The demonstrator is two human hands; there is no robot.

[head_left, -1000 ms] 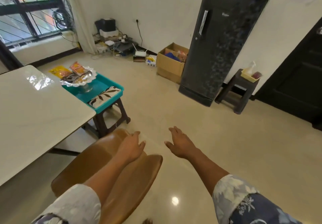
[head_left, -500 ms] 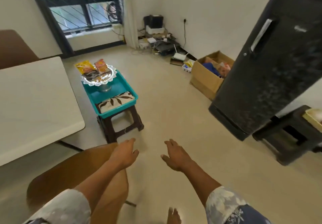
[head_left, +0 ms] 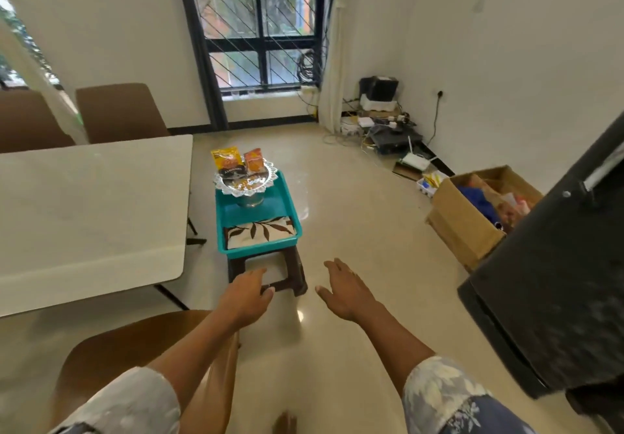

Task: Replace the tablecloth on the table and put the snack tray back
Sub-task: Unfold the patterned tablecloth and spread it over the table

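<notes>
Nearer than a moment earlier, the stool sat ahead. Left of it stood the table and a brown chair. My left hand, relaxed and empty, overlapped its front; atop it a teal bin held the snack tray and folded tablecloth. Right of it my right hand hovered spread, then a cardboard box and fridge.

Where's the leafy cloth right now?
In the head view, the leafy cloth lies at the near end of the teal tray on the dark stool, right of the white table, silver snack dish behind it.
</notes>
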